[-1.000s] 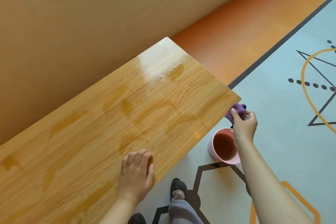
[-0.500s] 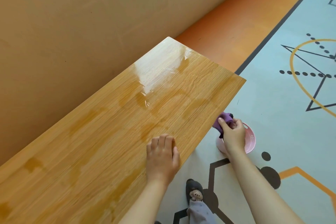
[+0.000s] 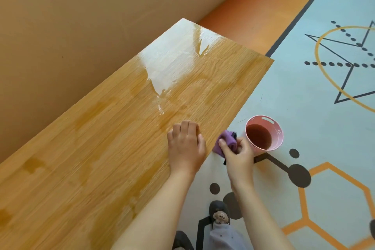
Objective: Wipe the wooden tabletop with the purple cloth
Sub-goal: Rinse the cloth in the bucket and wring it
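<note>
The wooden tabletop (image 3: 105, 148) runs from lower left to upper right, with damp streaks and a shiny wet patch near its far end. My left hand (image 3: 185, 144) lies flat on the wood close to the near edge, fingers together. My right hand (image 3: 237, 154) holds the bunched purple cloth (image 3: 227, 141) just off the table's edge, touching or nearly touching that edge. The cloth is partly hidden by my fingers.
A pink bucket (image 3: 277, 138) with dark liquid stands on the patterned floor mat (image 3: 304, 107) right of my right hand. A tan wall (image 3: 81, 16) runs along the table's far side. My slippered foot (image 3: 219, 213) is on the mat below my arms.
My right hand has brought the cloth away from above the bucket to the table's edge beside my left hand. The left hand has stayed flat on the wood. The view has shifted.
</note>
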`<state>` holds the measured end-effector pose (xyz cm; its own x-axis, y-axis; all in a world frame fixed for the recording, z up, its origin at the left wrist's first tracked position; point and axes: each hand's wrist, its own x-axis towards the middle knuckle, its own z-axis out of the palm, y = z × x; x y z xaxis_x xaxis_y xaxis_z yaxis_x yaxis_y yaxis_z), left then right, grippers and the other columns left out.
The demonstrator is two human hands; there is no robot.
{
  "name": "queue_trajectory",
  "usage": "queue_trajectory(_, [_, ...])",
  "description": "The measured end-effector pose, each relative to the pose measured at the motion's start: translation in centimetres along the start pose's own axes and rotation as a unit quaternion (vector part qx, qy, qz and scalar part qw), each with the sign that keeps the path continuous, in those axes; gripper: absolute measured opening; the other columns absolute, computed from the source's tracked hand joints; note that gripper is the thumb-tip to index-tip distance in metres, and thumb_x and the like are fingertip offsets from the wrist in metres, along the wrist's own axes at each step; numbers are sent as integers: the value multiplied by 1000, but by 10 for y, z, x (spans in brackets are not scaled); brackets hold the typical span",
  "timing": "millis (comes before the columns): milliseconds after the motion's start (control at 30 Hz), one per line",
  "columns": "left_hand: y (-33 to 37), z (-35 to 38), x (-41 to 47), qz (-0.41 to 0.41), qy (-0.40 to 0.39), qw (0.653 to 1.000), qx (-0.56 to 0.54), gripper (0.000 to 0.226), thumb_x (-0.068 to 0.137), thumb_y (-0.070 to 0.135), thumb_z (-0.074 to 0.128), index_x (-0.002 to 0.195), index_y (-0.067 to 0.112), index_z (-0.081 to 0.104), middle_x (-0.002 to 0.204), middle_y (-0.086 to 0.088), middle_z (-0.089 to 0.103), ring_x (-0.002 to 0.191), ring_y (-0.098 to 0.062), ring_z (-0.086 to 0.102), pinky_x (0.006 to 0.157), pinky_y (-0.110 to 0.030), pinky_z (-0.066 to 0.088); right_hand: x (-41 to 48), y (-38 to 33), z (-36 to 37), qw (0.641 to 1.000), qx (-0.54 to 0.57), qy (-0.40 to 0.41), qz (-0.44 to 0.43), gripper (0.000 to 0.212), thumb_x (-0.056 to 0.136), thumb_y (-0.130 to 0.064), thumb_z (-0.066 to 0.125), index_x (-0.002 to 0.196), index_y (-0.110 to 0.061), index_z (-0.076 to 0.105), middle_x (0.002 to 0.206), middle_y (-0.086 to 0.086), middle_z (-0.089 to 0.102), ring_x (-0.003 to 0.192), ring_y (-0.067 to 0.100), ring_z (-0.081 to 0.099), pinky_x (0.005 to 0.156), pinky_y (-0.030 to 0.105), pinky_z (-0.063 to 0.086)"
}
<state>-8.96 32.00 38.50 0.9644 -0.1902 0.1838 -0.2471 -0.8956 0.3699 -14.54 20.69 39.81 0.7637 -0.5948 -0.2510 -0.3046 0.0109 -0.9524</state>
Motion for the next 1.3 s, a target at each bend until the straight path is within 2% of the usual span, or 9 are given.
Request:
queue_trajectory(200, [-1,2,0,-1,14,1000,3,17,82,26,55,98,19,56,101,2,56,99,-22,48,85,-35,34,-33,14,0,996,47,-64,28,8,85,-13,67,84,-13,59,69,-4,57,60,-4,54,55,12,44])
queue_trajectory(333, [0,0,-1,1,13,1000,-2,20,84,27,52,101,18,57,103,1,57,100,-23,49,86,-35,36,9,7,-9,999,47,-26,12,12,87,-17,65,96,-11,58,86,4,63,75,6,60,59,13,45])
queue_trajectory(400, [0,0,-2,4,9,1000,-4,20,85,27,52,102,19,57,104,1,57,101,-23,49,87,-36,37,34,-1,-13,999,49,-2,5,18,87,-16,65,101,-7,57,88,5,61,74,7,57,56,9,43])
queue_trajectory(533, [0,-2,-2,5,9,1000,1,20,85,27,52,102,18,56,104,1,57,101,-23,50,88,-38,39,47,-6,-14,1000,24,6,3,19,85,-17,67,96,-6,55,83,4,57,71,10,52,52,8,40])
queue_trajectory(733, [-7,-26,-21,85,46,995,30,25,83,17,58,107,13,64,111,-2,62,110,-22,53,90,-33,35,-14,3,-6,997,-8,-74,14,17,85,-20,68,86,-13,53,76,1,55,66,7,51,56,12,43])
queue_trajectory(900, [-24,-54,-109,9,76,997,-22,27,84,13,56,110,12,62,111,-4,60,105,-20,50,84,-31,40,-71,21,1,986,-7,-151,64,15,82,-19,71,87,-14,58,79,9,62,69,11,57,64,29,47])
queue_trajectory(1033, [-30,-54,-163,-71,93,993,-24,28,86,17,52,113,14,55,109,-3,56,100,-22,50,84,-35,42,-73,21,0,981,-3,-172,94,14,83,-14,70,91,-13,60,82,9,66,72,10,60,67,30,49])
queue_trajectory(1167, [-29,-41,-176,-109,95,989,-3,24,87,17,51,109,14,61,107,-1,57,99,-23,49,83,-36,42,-32,9,-6,990,-17,-122,61,20,84,-14,69,101,-8,60,84,4,64,68,0,58,59,10,45])
queue_trajectory(1300, [-28,-35,-174,-127,102,987,13,20,85,21,55,102,14,65,103,-3,62,97,-23,50,79,-35,42,3,0,-9,997,0,-56,54,25,84,-16,68,105,-6,58,83,-1,61,78,7,56,70,13,44])
